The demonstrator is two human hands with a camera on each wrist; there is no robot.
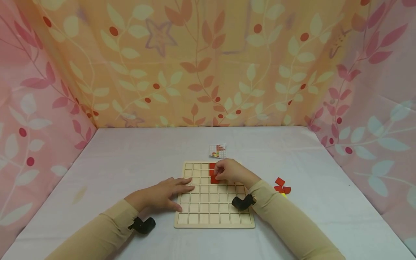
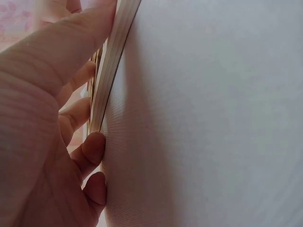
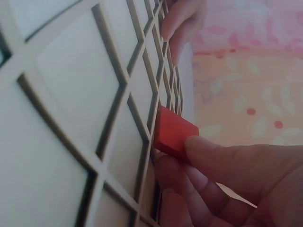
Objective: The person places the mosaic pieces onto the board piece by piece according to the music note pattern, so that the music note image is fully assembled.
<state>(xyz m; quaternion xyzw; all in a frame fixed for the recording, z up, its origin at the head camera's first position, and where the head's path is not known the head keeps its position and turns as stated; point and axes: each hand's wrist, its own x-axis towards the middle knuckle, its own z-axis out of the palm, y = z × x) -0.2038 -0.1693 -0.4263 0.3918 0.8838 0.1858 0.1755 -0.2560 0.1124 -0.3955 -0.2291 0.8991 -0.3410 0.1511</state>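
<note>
A wooden grid board (image 1: 214, 226) lies on the white-covered table. Between thumb and fingers my right hand (image 1: 234, 171) pinches a red square tile (image 3: 176, 132), tilted right at a cell in the board's upper middle. Just beyond it, more red tiles (image 1: 212, 166) sit in cells and are partly covered by that hand. My left hand (image 1: 162, 194) rests at the board's left side with fingers spread, the fingertips over the left cells. In the left wrist view its thumb (image 2: 71, 40) lies against the board's edge.
Behind the board lies a small printed card (image 1: 217, 151) with a coloured grid pattern. To the right, by the right sleeve, are several loose red tiles (image 1: 280, 181) and a partly hidden yellow piece (image 1: 284, 195). Patterned cloth (image 1: 201, 72) encloses the table at the back and sides.
</note>
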